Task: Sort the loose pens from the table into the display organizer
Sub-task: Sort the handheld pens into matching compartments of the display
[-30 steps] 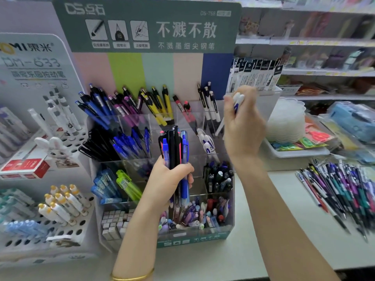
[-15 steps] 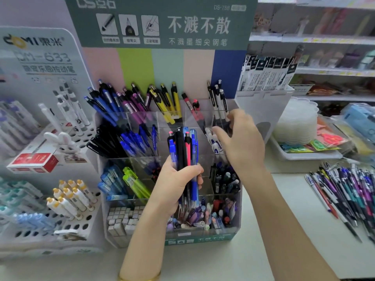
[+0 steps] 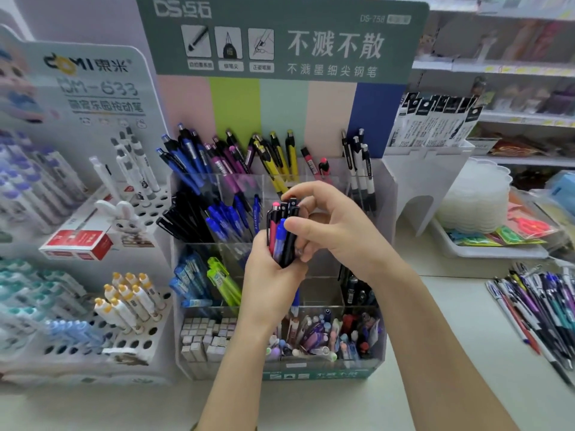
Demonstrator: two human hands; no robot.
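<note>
Presently, as we read it, the step is selection: one pen is being singled out of a held lot for filing.

- Left hand [image 3: 273,275]: wrapped round the bundle [image 3: 281,237], holding it upright before the middle tiers of the organizer [image 3: 336,375].
- Right hand [image 3: 339,231]: curled over the bundle from two o'clock, forefinger across the clicker ends and thumb pressed on the barrels. It is a pinch, though we cannot tell which pen is chosen.
- Bundle: slim click pens in smooth hard plastic, black, blue and pink-red, with clips and rounded buttons. We expect them to slide on one another.
- Organizer: clear, rigid, stepped compartments on a green base. Stock stands slanted by colour, with blue pens [image 3: 183,163] at ten o'clock, yellow pens [image 3: 280,157] at twelve and white pens [image 3: 357,169] at one.
- Pile [image 3: 535,309]: unsorted pens in mixed colours, lying on the pale matte surface [image 3: 435,368] at four o'clock of the organizer, well apart from it.

Next move, in our judgement: draw the chosen pen straight up with the left hand tight on the rest. Then match it by colour and seat it tip down.
</note>
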